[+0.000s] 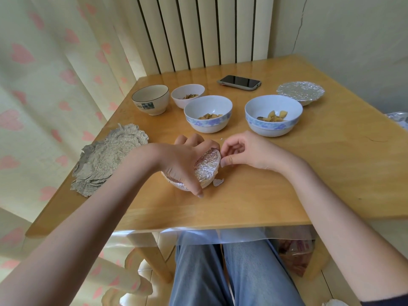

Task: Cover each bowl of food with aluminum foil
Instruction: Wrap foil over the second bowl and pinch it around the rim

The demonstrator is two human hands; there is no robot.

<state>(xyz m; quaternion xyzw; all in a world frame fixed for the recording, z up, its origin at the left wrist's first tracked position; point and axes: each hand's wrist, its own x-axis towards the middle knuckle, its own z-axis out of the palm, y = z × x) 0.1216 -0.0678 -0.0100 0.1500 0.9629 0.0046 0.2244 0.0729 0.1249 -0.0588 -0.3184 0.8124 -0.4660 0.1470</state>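
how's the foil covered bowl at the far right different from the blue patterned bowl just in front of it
The foil-covered bowl at the far right is sealed under crinkled silver foil, contents hidden; the blue-patterned white bowl is open, showing yellowish food chunks. The covered one sits farther back, near the table's edge. Neither hand touches them. Both are round and upright.

I sit at a square honey-coloured wooden table [254, 195]. Behind it stands a cream ribbed radiator [203, 32]; left of it hangs a pale curtain with pink hearts [44, 85]; right, a cracked off-white wall [342, 29].
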